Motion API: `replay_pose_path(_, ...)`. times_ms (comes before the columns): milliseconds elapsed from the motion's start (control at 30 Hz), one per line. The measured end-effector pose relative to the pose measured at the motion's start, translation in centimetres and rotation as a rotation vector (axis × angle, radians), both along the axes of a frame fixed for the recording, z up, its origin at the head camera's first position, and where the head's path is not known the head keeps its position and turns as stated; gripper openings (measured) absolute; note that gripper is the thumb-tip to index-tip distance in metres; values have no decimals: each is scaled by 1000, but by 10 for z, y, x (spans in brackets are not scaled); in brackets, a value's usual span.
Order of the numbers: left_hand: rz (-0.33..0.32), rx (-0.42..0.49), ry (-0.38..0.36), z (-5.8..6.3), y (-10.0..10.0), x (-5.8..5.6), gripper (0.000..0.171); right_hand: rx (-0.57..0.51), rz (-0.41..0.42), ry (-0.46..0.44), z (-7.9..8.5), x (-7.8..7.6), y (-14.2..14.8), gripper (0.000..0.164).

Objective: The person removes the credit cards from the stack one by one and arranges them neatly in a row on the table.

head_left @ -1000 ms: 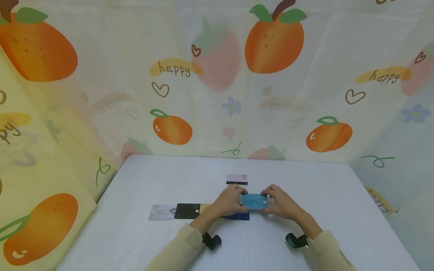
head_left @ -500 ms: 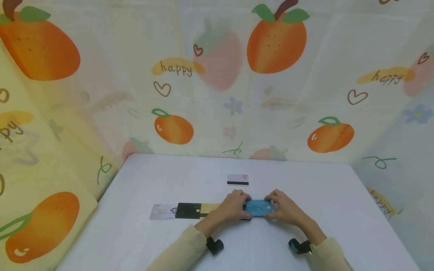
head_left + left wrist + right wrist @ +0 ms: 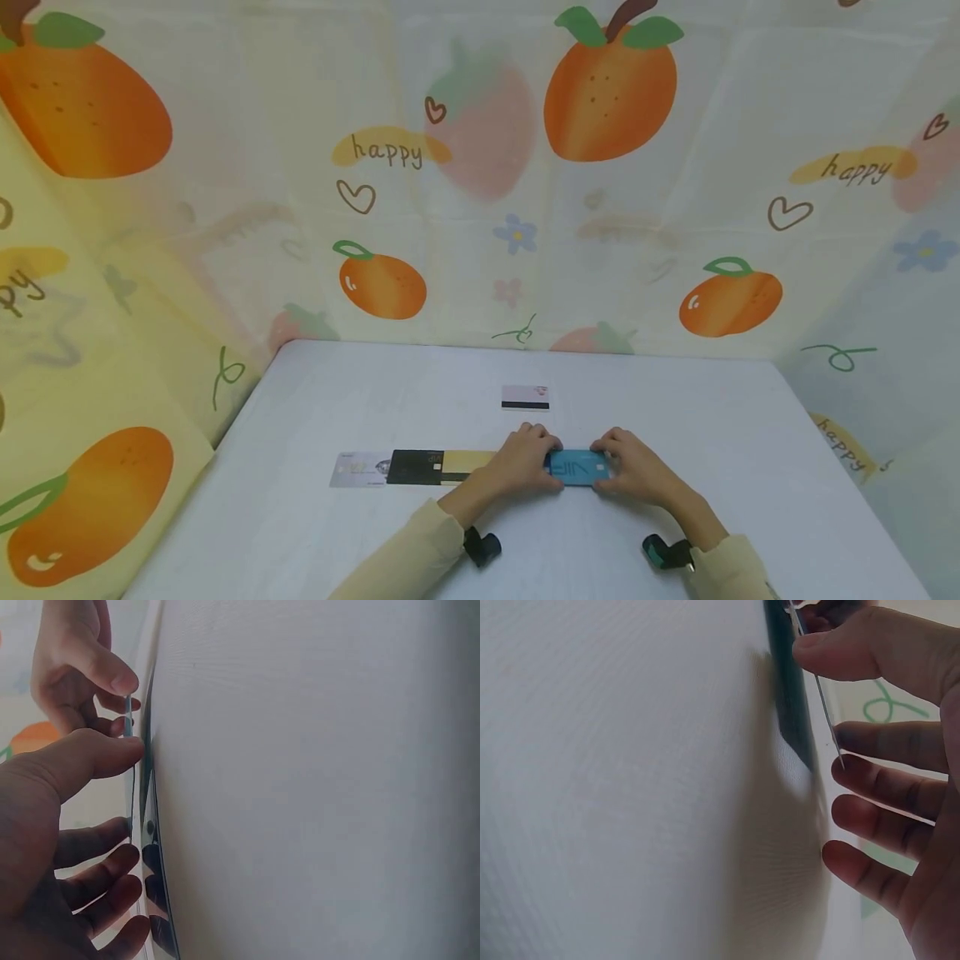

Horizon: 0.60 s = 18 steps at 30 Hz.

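Note:
Both hands hold a light blue card (image 3: pixel 579 468) by its opposite short ends, low over the table at the right end of a row of cards. My left hand (image 3: pixel 522 460) pinches its left end between thumb and fingers; my right hand (image 3: pixel 636 468) pinches the right end. In the right wrist view, the card's thin edge (image 3: pixel 826 712) runs between thumb and fingertips. Left of the hands lie a silver card (image 3: pixel 356 470), a black card (image 3: pixel 415 467) and a gold card (image 3: pixel 459 461), overlapping in line. A dark blue card is mostly hidden behind my left hand.
Farther back lies a pale card with a black stripe (image 3: pixel 525 392). The white tabletop (image 3: pixel 675 400) reaches back to a fruit-print cloth (image 3: pixel 480 250), which also hangs along the left side. A small black device (image 3: pixel 482 547) is on the left wrist, another (image 3: pixel 666 552) on the right.
The blue card has moved right and toward the person, with both hands along with it. It has come down to line up with the row. The other cards stay put.

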<state>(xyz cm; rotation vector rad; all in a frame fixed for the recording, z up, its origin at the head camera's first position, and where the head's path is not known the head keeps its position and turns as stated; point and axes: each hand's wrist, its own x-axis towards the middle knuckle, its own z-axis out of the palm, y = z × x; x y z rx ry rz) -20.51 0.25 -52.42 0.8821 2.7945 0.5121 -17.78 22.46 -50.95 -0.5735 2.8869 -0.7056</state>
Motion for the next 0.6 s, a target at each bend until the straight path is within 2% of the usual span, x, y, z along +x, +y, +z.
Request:
replay_pose_path(300, -30, -58, 31, 0, 6, 1, 52, 16, 12, 25, -2, 0, 2, 44)
replay_pose_path(600, -20, -73, -7, 6, 5, 2, 52, 37, -2, -2, 0, 2, -1, 45)
